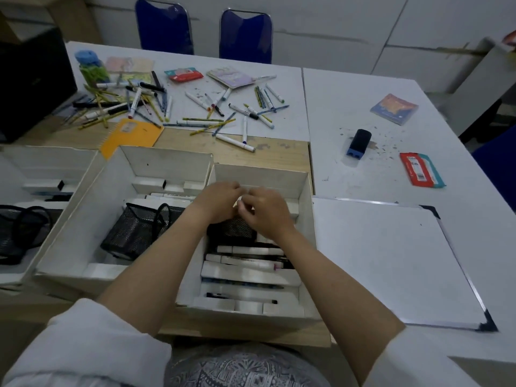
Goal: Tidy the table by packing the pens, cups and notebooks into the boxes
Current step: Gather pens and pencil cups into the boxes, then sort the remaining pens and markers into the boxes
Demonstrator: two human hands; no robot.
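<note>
Both of my hands hover over the far half of the right white box. My left hand and my right hand have curled fingers that meet around a small white thing; what it is stays unclear. Below them a black mesh cup lies in that box, with white markers stacked nearer me. The middle box holds another mesh cup and markers. A third cup sits in the left box. Loose pens and notebooks lie beyond.
A whiteboard lies flat right of the boxes. A black and blue eraser and a red packet rest on the right table. Two blue chairs stand behind the table. A black case fills the far left.
</note>
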